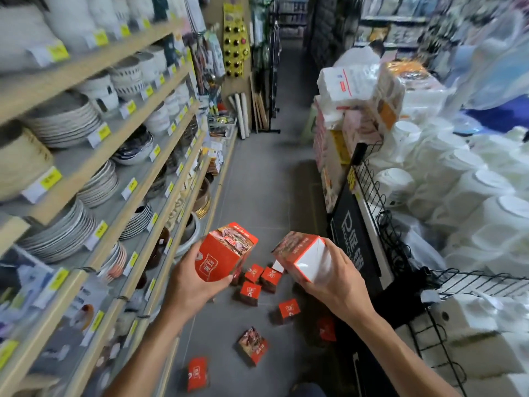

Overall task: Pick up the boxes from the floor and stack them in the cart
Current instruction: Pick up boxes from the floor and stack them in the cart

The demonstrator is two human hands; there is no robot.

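- On my left runs the long shelving (94, 156), tiers of stacked plates and bowls behind yellow price tags
- To my right a black wire rack (380, 196) holds back a heap of white bagged goods (458, 196); whether this rack is part of the cart I cannot tell from here
- The grey floor (257, 181) of the aisle stretches ahead between the two
- Scattered on that floor below my hands lie the red boxes (251, 290): a close cluster just under my hands, others well apart nearer my feet, one (252, 345) lying with its photo face up
- My left hand (189, 279) holds a red box (226, 253) up in the air, fingers curled round its lower end, the printed logo side facing me
- My right hand (335, 279) grips a second red box (300, 255), tilted, its white end panel turned toward me, fingers wrapped over its right edge
- The two held boxes sit near each other but apart
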